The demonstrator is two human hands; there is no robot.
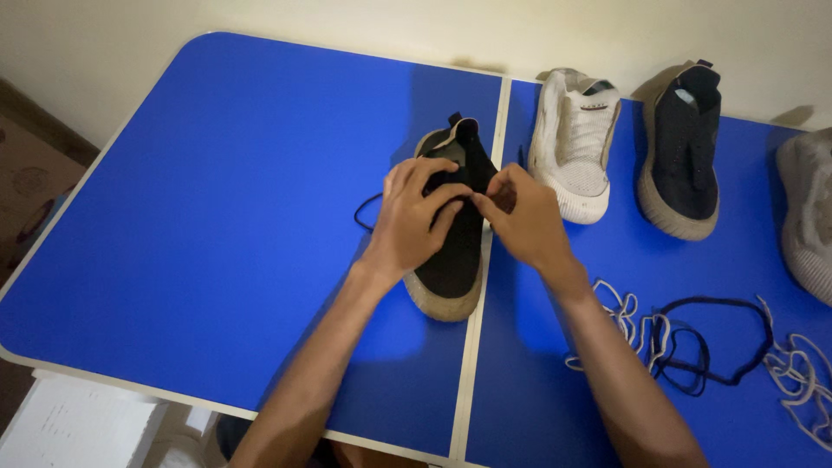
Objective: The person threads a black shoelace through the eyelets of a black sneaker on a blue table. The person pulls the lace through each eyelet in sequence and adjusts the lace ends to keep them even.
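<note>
Both hands, the left hand (pixel 414 217) and right hand (pixel 524 218), pinch the knit black shoe (pixel 452 260) beneath them; its black lace (pixel 364 212) trails toward nine o'clock.

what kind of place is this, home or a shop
Probably a room at home: a blue folding table pushed against a plain wall, with a few worn shoes, such as the white shoe, and loose laces spread out.
</note>
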